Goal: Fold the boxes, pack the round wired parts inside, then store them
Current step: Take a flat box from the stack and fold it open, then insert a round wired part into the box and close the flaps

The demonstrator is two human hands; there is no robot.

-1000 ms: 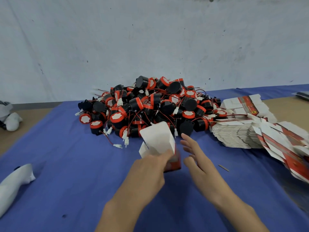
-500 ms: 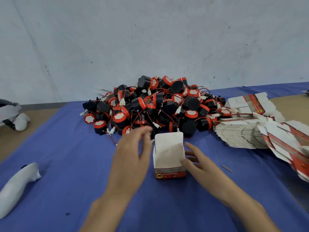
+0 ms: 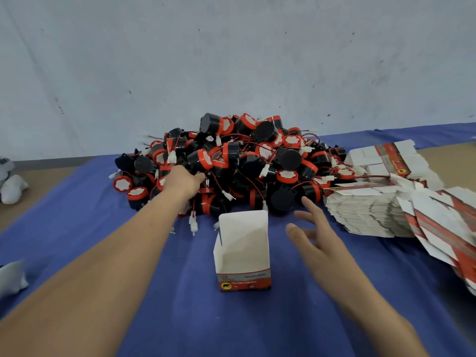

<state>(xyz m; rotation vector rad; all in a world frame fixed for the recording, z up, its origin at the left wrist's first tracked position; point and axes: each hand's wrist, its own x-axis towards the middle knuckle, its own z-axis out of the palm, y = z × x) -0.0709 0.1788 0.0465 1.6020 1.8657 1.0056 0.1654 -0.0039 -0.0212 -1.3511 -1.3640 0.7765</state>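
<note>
White cardboard box with a red printed band (image 3: 243, 256): one, erected, standing upright on the blue cloth (image 3: 180, 292), top flap raised, evidently to receive a part. Behind the box, a heap of black round wired parts with orange-red rims (image 3: 247, 161): dozens, too tangled to count. Left hand (image 3: 184, 180) reaches into the heap; its fingers are buried, so whether it grips a part I cannot tell. Right hand (image 3: 313, 235) hovers just right of the box, fingers spread, holding nothing, probably ready to steady it. Further right: one stack of flat unfolded cartons (image 3: 365, 212).
</note>
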